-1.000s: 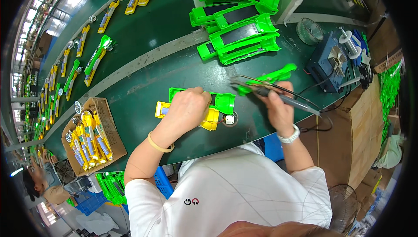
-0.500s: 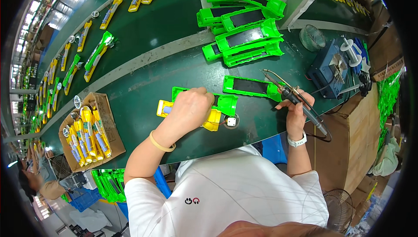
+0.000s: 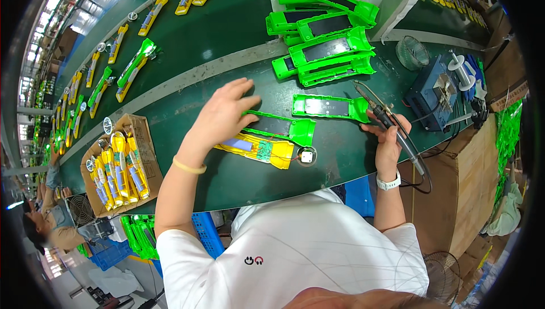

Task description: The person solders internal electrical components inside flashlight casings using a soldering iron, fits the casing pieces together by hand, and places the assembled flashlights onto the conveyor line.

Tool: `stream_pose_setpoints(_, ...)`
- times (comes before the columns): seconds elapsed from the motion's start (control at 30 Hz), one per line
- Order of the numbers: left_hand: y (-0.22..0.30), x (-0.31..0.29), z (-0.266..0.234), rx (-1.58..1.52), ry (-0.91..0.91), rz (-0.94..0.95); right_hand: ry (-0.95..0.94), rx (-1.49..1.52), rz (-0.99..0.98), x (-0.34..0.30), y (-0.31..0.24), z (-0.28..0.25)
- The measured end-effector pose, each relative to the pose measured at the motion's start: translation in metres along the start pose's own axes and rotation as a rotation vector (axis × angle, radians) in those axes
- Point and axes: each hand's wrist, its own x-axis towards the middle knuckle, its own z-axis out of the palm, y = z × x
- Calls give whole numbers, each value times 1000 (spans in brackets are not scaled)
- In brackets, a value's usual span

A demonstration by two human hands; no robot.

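My right hand [image 3: 392,136] is closed around a soldering iron [image 3: 404,137], its metal tip pointing up and left over the table. A thin tube or wire runs alongside the iron. My left hand [image 3: 222,115] has its fingers spread, its thumb and fingertips by the left end of a green plastic shell with a dark panel [image 3: 275,126]; whether they touch it I cannot tell. Against that shell's near side lies a yellow flashlight housing [image 3: 278,154] with a blue battery cell and a green circuit board. Wires join it to a round lamp head [image 3: 307,156] at its right.
Another green shell [image 3: 329,107] lies beyond, before a pile of green shells [image 3: 329,47]. A blue soldering station [image 3: 428,96] with a solder spool [image 3: 462,73] stands right. At left, a cardboard box [image 3: 150,164] holds yellow housings. More units line the conveyor [image 3: 216,28]; another person [image 3: 62,229] is far left.
My left hand has moved up and left off the yellow housing, its fingers spreading and uncovering the battery cell and circuit board. My right hand keeps the soldering iron in nearly the same place.
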Motion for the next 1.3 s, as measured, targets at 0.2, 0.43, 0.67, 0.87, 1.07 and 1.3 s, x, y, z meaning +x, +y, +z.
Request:
stream_pose_setpoints(0.2,8,-35,-24,-253,-110,129,-51,222,121,-7,2,8)
stream_pose_setpoints(0.43,-4,-73,-2,-408,39,-62,-125,148,170,-10,10,24)
stream_pose_setpoints(0.67,-131,-6,-7,-146,367,-466,-140,68,129,-12,14,31)
stream_pose_setpoints(0.87,-238,53,-43,-391,-61,-541,-232,29,23,-19,18,29)
stream_pose_setpoints(1.07,-292,134,-73,-193,-26,-791,-511,-156,-155,-11,34,10)
stream_pose_setpoints(1.3,-300,207,1,699,141,-616,-342,25,4,-12,18,30)
